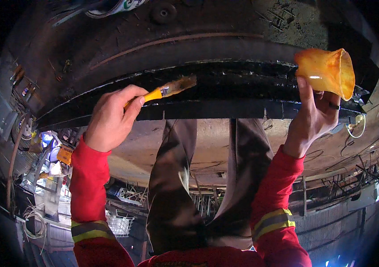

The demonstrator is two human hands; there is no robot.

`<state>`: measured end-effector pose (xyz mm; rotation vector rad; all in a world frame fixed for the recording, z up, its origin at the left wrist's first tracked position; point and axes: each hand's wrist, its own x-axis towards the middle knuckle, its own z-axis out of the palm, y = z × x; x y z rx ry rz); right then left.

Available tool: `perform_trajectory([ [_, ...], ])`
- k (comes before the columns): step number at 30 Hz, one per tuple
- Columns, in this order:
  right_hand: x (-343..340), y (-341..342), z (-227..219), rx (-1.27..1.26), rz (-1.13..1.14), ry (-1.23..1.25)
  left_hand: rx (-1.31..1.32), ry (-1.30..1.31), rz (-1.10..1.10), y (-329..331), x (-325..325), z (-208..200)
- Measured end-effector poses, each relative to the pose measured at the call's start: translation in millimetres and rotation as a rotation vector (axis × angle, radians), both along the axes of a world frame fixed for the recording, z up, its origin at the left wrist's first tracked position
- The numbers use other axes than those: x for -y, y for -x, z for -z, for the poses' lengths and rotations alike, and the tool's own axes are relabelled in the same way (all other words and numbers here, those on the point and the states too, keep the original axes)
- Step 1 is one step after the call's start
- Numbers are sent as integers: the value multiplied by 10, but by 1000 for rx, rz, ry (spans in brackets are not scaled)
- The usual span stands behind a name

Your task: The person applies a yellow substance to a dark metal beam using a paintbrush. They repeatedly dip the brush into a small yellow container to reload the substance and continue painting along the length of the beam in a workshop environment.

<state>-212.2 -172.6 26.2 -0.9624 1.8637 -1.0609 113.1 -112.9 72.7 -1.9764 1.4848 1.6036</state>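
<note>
The left hand (111, 118) pinches a yellow-handled brush (168, 90) over a long black bar (238, 86). The right hand (312, 116) grips an orange cup (319, 70) near the bar's right end. Brown trousers (167, 196) show beside the bar. An orange box (64, 155) is off to the left.

Head-worn fisheye, facing down, near left hand (113, 116), right hand (310, 116)
</note>
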Motion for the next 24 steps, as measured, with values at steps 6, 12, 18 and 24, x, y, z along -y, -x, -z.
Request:
perform_trajectory([
  [6, -11, 76, 49, -20, -18, 0, -71, -81, -2, 343, -169, 173],
  [12, 2, 53, 3, 3, 1, -4, 113, -251, 126, -14, -29, 158],
  [18, 4, 75, -4, -62, -26, -17, 4, -238, 19, 172, 5, 185],
  [24, -1, 124, 52, -40, -48, 12, 90, -242, 83, 264, 5, 277],
])
